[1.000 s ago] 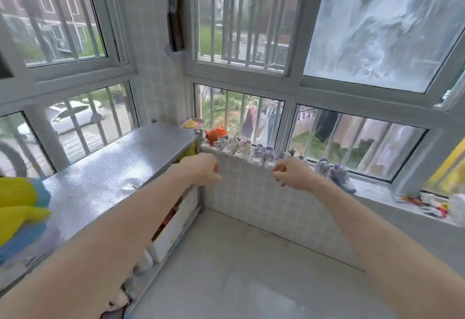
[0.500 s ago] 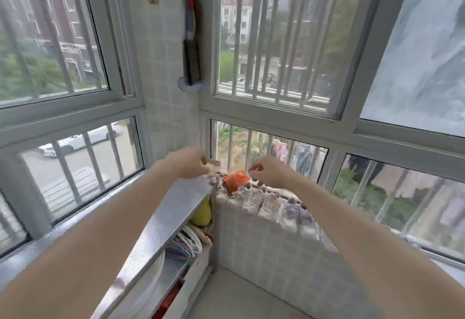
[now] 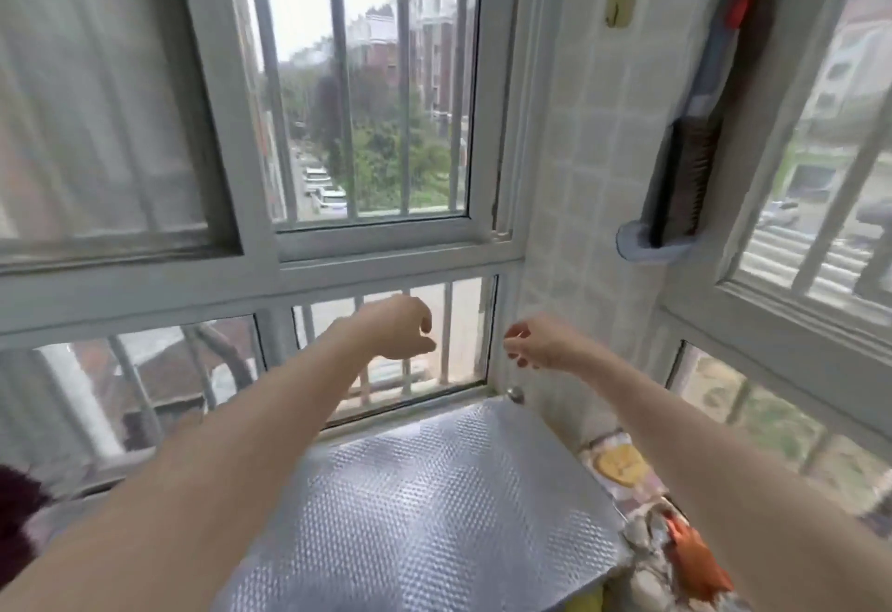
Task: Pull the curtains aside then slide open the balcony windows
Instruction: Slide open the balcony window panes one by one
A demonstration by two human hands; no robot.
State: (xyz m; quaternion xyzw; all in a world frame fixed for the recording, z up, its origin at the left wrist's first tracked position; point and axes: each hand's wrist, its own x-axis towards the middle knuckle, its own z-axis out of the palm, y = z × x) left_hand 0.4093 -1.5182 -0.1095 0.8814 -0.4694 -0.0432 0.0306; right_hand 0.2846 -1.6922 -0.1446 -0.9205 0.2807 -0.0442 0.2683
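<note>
A white-framed sliding window point(image 3: 371, 235) fills the upper middle, its vertical bars and the street visible through it. To its left a second sash point(image 3: 101, 95) looks hazy white, with a screen or sheer fabric behind it. My left hand point(image 3: 400, 329) is stretched out in front of the lower fixed pane point(image 3: 463, 336), fingers loosely curled and holding nothing. My right hand point(image 3: 533, 343) hangs close beside it near the tiled corner, fingers half bent and empty. Neither hand touches a frame. No curtain is clearly in view.
A cabinet top covered in silver embossed foil point(image 3: 425, 510) lies under my arms. A tiled pillar point(image 3: 589, 153) holds a yellow hook point(image 3: 622, 3) and a hanging brush in a blue holder point(image 3: 685, 172). Another barred window point(image 3: 830, 206) is at right. Shoes point(image 3: 685, 558) line the right ledge.
My view has swung left from the right-hand windows and shoe ledge to the left-hand sliding window. Both hands stayed raised in front of me, now over the foil-covered cabinet.
</note>
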